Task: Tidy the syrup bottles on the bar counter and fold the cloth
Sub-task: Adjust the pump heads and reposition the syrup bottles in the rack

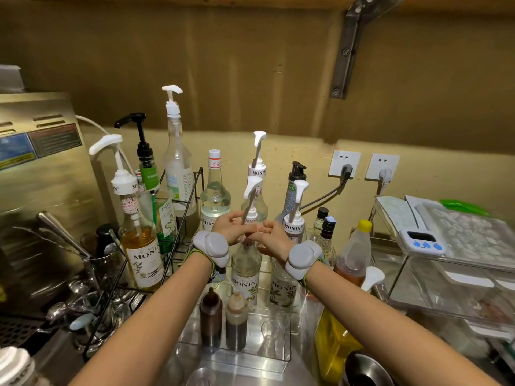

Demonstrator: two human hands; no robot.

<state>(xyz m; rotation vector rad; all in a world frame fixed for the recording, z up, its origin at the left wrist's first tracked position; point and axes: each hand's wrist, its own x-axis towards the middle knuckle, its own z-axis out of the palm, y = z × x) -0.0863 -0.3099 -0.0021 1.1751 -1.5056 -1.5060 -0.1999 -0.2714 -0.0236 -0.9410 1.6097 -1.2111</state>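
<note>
Several Monin syrup bottles with white pumps stand on the bar counter. My left hand (231, 228) and my right hand (271, 238) meet around the neck of the front middle clear syrup bottle (246, 271), just under its white pump (252, 190). Both hands' fingers wrap that neck. A similar pump bottle (284, 285) stands right of it, partly behind my right wrist. An amber vanilla syrup bottle (142, 252) sits in a black wire rack (178, 235) on the left. More bottles stand behind. No cloth is in view.
Two brown squeeze bottles (223, 319) stand in a clear acrylic tray (273, 355) below my arms. A steel machine (41, 176) and a cup of spoons (92, 263) are at left. Clear boxes and a white timer (423, 240) are at right, with a yellow oil jug (334, 346) nearby.
</note>
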